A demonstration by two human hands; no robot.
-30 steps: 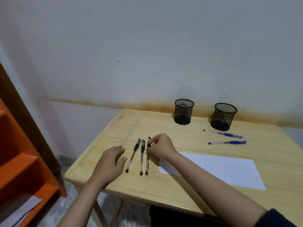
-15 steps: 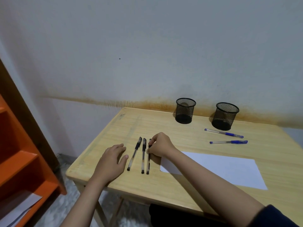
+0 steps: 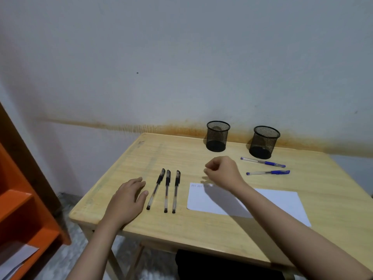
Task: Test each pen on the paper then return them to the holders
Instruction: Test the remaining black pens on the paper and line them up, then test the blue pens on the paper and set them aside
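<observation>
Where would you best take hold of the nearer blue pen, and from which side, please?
Pinch the nearer blue pen at mid-barrel, coming from above with the right hand, fingers on its two long sides. It lies flat on the table, almost crosswise, apart from the other blue pen, so the sides look free.

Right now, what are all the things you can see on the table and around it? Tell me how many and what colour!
Black pens: three, black caps, side by side on the table's left part.
Blue pens: two, blue caps, lying in front of the right holder.
Holders: two, black mesh, upright at the table's back edge by the wall, both look empty.
Paper: one, white, flat on the table, small marks at its top left corner.
Table: one, light wood.
Shelf: one, orange, far left.
Left hand: flat on the table beside the black pens.
Right hand: fingers curled, holding nothing, above the paper's corner.
</observation>
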